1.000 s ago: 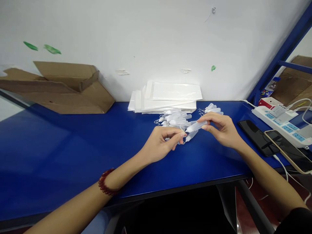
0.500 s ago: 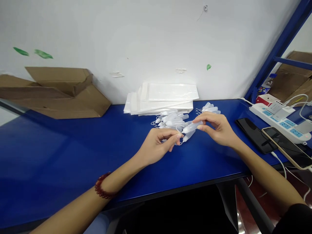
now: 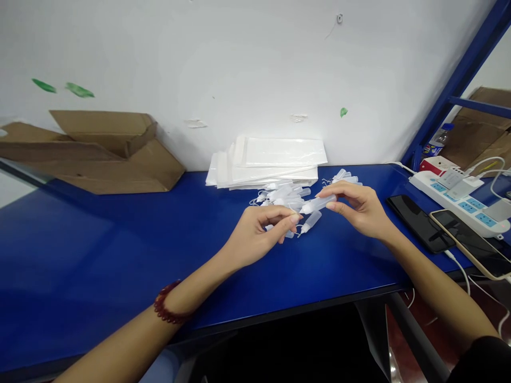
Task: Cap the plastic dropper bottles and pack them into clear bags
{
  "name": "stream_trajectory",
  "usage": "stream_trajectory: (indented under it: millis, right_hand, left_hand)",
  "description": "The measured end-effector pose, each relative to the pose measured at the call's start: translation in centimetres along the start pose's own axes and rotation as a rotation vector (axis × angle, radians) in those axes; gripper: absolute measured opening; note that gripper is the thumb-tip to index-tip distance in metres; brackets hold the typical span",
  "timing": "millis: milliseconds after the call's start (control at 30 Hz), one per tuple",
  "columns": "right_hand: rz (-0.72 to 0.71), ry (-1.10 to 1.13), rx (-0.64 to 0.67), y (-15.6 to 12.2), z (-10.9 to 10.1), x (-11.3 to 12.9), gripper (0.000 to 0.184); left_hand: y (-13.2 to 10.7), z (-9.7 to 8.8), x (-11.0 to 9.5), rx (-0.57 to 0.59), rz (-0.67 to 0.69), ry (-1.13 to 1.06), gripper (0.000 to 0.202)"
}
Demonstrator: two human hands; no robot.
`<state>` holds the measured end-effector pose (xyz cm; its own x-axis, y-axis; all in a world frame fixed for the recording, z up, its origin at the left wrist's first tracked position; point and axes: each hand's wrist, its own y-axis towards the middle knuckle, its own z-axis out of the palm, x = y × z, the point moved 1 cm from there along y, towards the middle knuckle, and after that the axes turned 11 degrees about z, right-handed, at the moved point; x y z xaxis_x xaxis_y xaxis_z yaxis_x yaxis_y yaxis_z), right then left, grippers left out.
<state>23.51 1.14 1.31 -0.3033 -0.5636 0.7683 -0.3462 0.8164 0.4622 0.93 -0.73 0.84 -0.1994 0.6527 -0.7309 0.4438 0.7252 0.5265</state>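
Observation:
A small translucent squeeze bottle with a white tip lies tilted between both hands. My right hand pinches its body near the base with thumb and forefinger. At the tip end, the thumb and forefinger of my left hand are pinched together; what they hold is mostly hidden, perhaps the bottle's thin cap strap. Just behind the fingers lies a pile of similar bottles with thin curled straps. One loose bottle rests on the table below the held one. A smaller group of bottles lies behind my right hand.
White flat packets are stacked against the wall. An open cardboard box stands at the left on the blue table. To the right are two phones, a power strip with chargers, and cables.
The held bottle has risen slightly and shifted a little right, with its tip further from my left fingertips. Both hands keep their pinching grips. The view has moved slightly.

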Motion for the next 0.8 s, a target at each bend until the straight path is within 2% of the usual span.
stream_trajectory:
  millis: [167,467,800]
  right_hand:
    - [0.016,0.003,0.001,0.0,0.0,-0.1,0.015]
    - [0.065,0.013,0.002,-0.1,0.6,-1.2,0.015]
    - [0.029,-0.023,-0.010,-0.2,0.6,-0.9,0.015]
  left_hand:
    - [0.0,-0.1,0.0,-0.066,-0.011,-0.016,0.023]
    - [-0.1,0.3,0.5,-0.036,-0.044,-0.040,0.028]
    - [-0.3,0.5,0.7,-0.022,-0.063,-0.093,0.030]
